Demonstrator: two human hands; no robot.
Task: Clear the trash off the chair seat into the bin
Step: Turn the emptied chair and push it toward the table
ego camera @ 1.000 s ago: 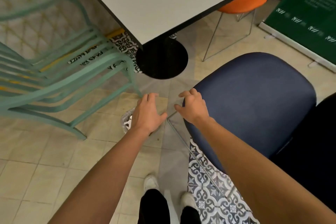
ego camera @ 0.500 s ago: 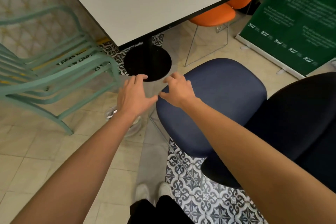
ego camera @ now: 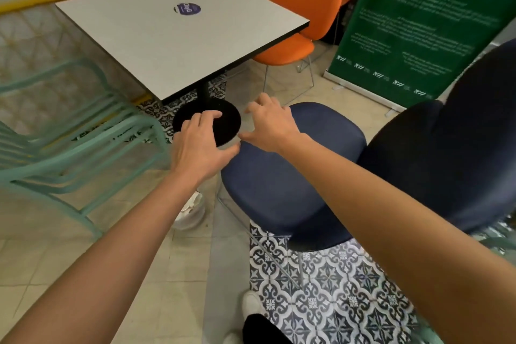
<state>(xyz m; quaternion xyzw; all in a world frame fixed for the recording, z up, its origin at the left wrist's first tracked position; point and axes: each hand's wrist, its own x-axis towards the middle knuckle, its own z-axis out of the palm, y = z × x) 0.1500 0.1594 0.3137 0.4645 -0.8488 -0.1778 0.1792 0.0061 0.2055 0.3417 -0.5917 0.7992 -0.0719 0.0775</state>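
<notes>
The dark blue chair seat [ego camera: 293, 176] fills the middle of the view, and I see no trash on its cushion. A small white bin [ego camera: 192, 211] with crumpled paper in it stands on the floor left of the seat, partly hidden under my left forearm. My left hand [ego camera: 199, 146] hovers palm down beyond the seat's front left corner, fingers apart, holding nothing. Over the seat's far front edge, my right hand [ego camera: 269, 124] is spread and empty. The two hands are close together.
A white square table [ego camera: 178, 33] on a black round base [ego camera: 223, 123] stands just beyond my hands. Mint green chairs [ego camera: 69, 142] are stacked at left, an orange chair [ego camera: 296, 14] at the back, a green banner [ego camera: 418, 28] at right. My shoes [ego camera: 252, 306] are below.
The view has tilted up and pulled back, so table top and orange chair now show. Both hands rose from above the bin to seat height, still empty and spread.
</notes>
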